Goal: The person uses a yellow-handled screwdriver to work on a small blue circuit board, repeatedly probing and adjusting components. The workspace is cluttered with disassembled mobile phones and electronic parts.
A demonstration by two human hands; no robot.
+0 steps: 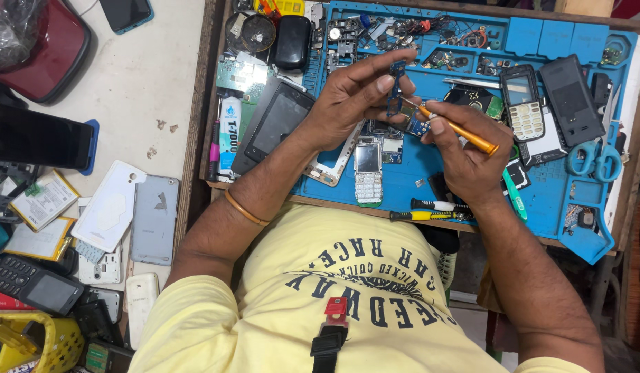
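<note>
Your body: a yellow printed shirt (347, 290) fills the bottom of the view, with both forearms reaching up over the bench (195, 103).
Left wrist: a thin orange band (245, 209) circles it.
Near edge of mat: two small screwdrivers (430, 210), one with a white grip and one with a yellow grip, lie side by side just below your right hand.
Keypad phone: a silver bar phone (368, 173) lies face up on the blue work mat (403, 176), below your left hand.
Left hand: your left hand (347, 103) is curled, thumb and fingers pinching a small blue phone circuit board (403, 114) held above the mat.
Right hand: your right hand (465, 162) is closed around an orange-handled screwdriver (458, 129), its tip touching the circuit board.
Circuit board position: between your two hands, over the middle of the mat, raised off it.
Left of the mat: a dark tablet (275, 124) lies tilted, partly under your left forearm.
Right of the mat: a black keypad phone (522, 100), a dark back cover (572, 100) and blue-handled scissors (595, 157).
Far edge: mat compartments hold small loose parts and wires (437, 34).
Far left bench: phone backs and batteries (119, 214) lie scattered on the pale surface.
</note>
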